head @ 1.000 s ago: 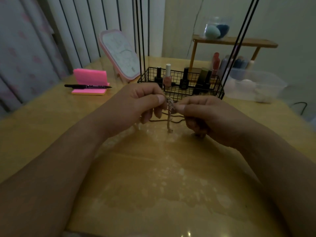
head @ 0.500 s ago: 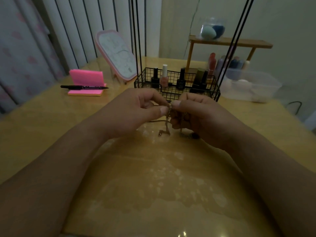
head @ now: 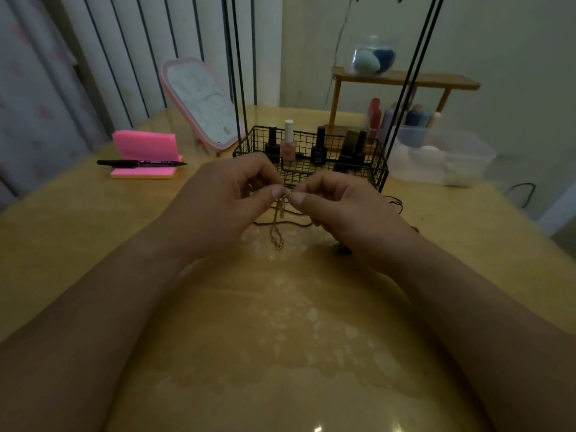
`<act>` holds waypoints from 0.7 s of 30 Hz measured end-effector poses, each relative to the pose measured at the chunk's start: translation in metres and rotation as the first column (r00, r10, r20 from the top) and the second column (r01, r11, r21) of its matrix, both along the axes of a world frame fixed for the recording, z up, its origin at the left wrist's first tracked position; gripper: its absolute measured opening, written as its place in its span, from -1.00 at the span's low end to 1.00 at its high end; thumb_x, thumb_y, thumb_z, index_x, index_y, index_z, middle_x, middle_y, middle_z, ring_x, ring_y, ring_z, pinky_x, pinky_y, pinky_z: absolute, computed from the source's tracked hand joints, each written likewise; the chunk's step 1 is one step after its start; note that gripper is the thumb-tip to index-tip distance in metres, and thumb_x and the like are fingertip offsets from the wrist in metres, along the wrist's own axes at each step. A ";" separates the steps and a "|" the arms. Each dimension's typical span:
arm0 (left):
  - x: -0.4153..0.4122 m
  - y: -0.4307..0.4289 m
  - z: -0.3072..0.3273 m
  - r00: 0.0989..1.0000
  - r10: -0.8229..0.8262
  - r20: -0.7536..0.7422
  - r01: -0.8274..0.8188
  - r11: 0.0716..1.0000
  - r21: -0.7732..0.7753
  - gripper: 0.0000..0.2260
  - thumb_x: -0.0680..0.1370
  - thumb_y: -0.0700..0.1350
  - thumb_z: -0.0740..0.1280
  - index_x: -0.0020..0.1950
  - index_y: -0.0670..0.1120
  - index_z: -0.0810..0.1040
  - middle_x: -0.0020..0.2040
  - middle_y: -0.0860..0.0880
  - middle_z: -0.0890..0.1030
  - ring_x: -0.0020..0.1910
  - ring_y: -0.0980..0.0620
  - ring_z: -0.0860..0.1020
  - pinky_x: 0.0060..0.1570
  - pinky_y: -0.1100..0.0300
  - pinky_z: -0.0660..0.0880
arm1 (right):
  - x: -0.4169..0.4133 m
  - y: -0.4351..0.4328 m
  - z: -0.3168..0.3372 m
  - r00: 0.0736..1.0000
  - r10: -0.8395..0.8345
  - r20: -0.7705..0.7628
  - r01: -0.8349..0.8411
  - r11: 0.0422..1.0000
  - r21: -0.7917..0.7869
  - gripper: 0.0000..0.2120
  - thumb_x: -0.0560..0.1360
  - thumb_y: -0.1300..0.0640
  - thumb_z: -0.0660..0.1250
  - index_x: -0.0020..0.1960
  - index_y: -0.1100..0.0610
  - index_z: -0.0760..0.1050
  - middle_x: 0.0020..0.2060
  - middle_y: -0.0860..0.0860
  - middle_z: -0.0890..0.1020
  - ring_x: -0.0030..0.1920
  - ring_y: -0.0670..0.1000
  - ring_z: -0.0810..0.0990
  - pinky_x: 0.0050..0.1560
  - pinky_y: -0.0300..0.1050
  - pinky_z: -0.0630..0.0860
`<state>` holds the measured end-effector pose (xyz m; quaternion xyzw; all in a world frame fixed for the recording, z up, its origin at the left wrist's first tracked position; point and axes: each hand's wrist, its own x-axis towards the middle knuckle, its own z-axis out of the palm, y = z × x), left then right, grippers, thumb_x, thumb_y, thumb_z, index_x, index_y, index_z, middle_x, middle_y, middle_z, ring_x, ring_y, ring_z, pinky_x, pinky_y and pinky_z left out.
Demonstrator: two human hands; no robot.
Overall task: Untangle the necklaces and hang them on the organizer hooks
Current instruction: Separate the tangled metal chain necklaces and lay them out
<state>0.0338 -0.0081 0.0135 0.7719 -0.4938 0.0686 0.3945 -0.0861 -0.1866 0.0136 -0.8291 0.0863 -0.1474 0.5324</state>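
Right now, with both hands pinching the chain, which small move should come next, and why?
Probably ease the two pinches slightly apart. The left hand and right hand pinch the gold chain almost together; its doubled length hangs to the table, near a black cord. A gentle spread should show where it loops.

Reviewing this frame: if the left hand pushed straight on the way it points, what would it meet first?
Most likely the right hand. The left hand points across at it, and both pinch the necklace chain between their fingertips. The wire basket stands just beyond, though depth is hard to judge.
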 end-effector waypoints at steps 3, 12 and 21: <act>-0.003 -0.001 -0.002 1.000 -0.021 0.007 0.020 1.000 0.022 -0.94 0.64 -0.09 0.40 0.03 0.08 0.59 -0.22 0.39 0.56 -0.26 0.38 0.51 -0.30 0.47 0.36 | 0.001 -0.001 -0.002 1.000 -0.025 -0.003 0.025 0.998 -0.059 -0.84 0.58 -0.10 0.42 0.05 -0.05 0.69 -0.25 -0.10 0.64 -0.30 -0.23 0.55 -0.26 -0.36 0.43; -0.004 -0.005 -0.008 0.995 0.036 0.095 -0.050 0.987 0.153 -0.98 0.65 -0.01 0.36 0.05 0.10 0.53 -0.20 0.26 0.52 -0.19 0.32 0.49 -0.29 0.24 0.32 | 0.001 -0.005 -0.001 0.990 -0.039 -0.134 0.014 0.983 -0.182 -0.82 0.66 -0.04 0.32 -0.01 0.01 0.64 -0.47 -0.23 0.55 -0.48 -0.28 0.45 -0.38 -0.33 0.35; -0.009 -0.009 0.016 0.999 -0.035 -0.026 0.043 0.912 0.407 -0.84 0.65 0.05 0.38 0.23 0.15 0.61 -0.23 0.11 0.49 -0.27 0.14 0.46 -0.27 0.14 0.39 | -0.007 -0.013 0.013 0.995 -0.095 -0.041 0.088 0.985 -0.146 -0.72 0.65 -0.13 0.30 0.01 0.03 0.68 -0.44 -0.31 0.59 -0.36 -0.38 0.53 -0.18 -0.16 0.38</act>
